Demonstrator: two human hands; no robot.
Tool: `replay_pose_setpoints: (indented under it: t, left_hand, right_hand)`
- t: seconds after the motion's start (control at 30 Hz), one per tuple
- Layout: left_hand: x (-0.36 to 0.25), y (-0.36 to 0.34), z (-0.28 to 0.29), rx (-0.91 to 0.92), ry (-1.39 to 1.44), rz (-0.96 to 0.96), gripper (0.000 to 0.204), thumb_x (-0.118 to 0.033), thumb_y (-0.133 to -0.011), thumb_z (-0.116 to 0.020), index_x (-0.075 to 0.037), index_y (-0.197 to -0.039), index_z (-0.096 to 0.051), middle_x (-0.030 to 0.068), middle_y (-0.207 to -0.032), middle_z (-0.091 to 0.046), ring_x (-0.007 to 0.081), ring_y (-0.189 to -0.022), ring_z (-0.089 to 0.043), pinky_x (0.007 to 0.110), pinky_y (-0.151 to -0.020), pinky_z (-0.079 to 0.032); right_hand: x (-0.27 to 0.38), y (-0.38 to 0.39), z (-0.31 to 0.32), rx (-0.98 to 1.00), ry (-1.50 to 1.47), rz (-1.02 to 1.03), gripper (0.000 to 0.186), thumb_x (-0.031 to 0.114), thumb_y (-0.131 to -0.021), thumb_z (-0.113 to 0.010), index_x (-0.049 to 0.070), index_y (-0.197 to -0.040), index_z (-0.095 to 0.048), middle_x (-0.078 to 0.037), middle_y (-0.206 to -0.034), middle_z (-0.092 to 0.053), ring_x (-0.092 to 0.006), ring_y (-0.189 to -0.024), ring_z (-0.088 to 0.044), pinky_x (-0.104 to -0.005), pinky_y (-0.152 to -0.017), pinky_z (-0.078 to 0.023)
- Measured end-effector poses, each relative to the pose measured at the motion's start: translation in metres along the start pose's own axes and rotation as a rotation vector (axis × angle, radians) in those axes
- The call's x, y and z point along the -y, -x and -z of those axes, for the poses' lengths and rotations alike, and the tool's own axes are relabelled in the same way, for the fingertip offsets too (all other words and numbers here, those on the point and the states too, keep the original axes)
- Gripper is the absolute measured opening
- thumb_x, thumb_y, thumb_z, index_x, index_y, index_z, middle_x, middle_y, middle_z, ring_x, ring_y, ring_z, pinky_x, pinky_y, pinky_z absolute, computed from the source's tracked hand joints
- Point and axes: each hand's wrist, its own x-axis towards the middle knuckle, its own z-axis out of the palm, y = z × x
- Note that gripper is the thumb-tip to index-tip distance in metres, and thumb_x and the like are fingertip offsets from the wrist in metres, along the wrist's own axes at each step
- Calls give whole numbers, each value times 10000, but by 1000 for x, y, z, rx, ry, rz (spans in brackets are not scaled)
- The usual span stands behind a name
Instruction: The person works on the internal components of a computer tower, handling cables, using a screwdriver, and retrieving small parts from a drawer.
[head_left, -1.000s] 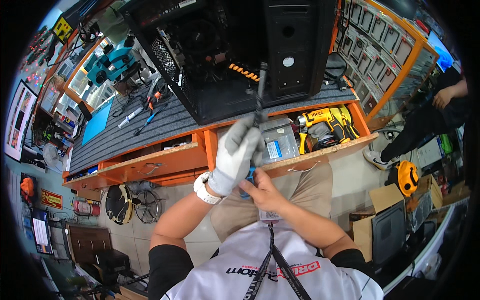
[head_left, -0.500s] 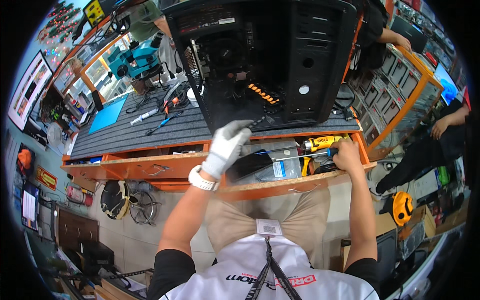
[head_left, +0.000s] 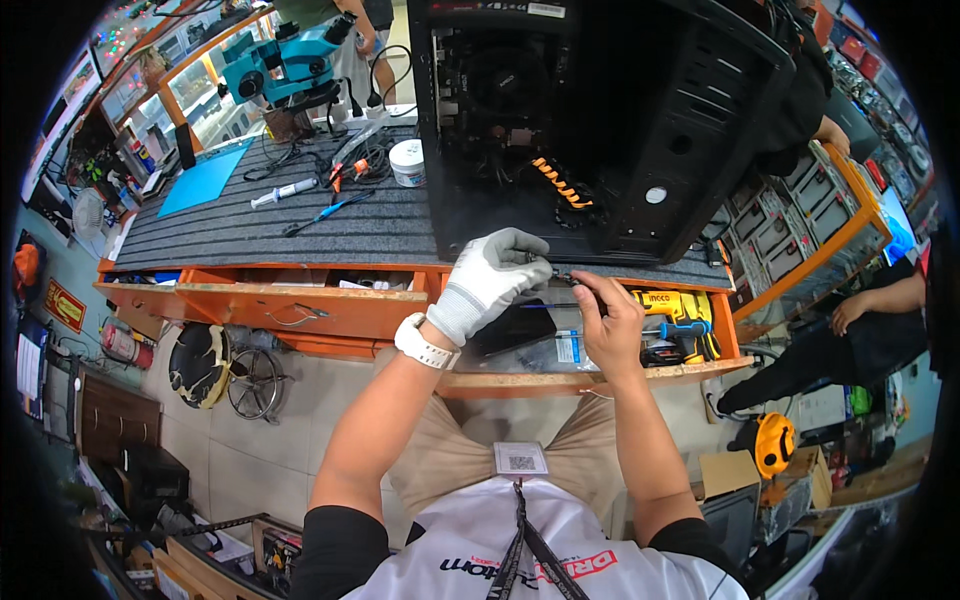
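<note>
My left hand point(head_left: 495, 278), in a white-grey glove, is closed at the fingertips on a thin dark cable-like piece point(head_left: 563, 277). My bare right hand point(head_left: 612, 322) pinches the other end of it, close to the left fingertips. Its exact kind is too small to make out. Both hands are just in front of the open black computer case point(head_left: 655, 195), above the pulled-out drawer point(head_left: 540, 380). Inside the case are a dark fan point(head_left: 505, 80) and an orange-and-black wrapped cable bundle point(head_left: 562, 185). In the drawer lie a blue-handled screwdriver point(head_left: 684, 329) and a yellow tool point(head_left: 672, 302).
A ribbed grey mat point(head_left: 390, 225) covers the bench. On it are a syringe point(head_left: 284, 193), a white tub point(head_left: 407, 163), a blue sheet point(head_left: 205, 180) and a teal microscope point(head_left: 285, 65). Another drawer point(head_left: 300, 300) stands open at left. A person's arm point(head_left: 880, 300) is at right.
My right hand has let go of the screwdriver in the drawer and moved left to the dark piece. My left hand has come slightly right. The head view has shifted.
</note>
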Motion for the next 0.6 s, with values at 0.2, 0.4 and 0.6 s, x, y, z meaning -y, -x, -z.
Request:
replay_pose_setpoints:
  t: [0.2, 0.4, 0.6]
  left_hand:
    - [14, -22, 20, 19, 444, 61, 293, -107, -1072, -816, 49, -1315, -766, 106, -1094, -822, 175, -1001, -807, 334, -916, -690]
    - [56, -64, 41, 132, 443, 92, 248, -63, -1074, -795, 58, -1291, -792, 109, -1141, -814, 168, -1016, -795, 337, -903, -690]
    - [54, -82, 46, 41, 565, 9, 271, -53, -1088, -772, 63, -1332, -774, 97, -1139, -814, 146, -937, -774, 346, -873, -686]
  right_hand:
    - [-9, -20, -27, 73, -65, -211, 217, 106, -1046, -824, -12, -1228, -820, -154, -1060, -831, -206, -898, -780, -343, -827, -611]
    - [-28, -42, -55, 161, -151, -256, 328, 111, -1024, -860, -5, -1322, -782, -106, -1011, -826, -155, -907, -781, -283, -885, -607]
    - [-27, -72, -74, 73, -436, -435, 239, 71, -1039, -852, -54, -1236, -801, -55, -1032, -826, -86, -940, -747, -247, -872, -586]
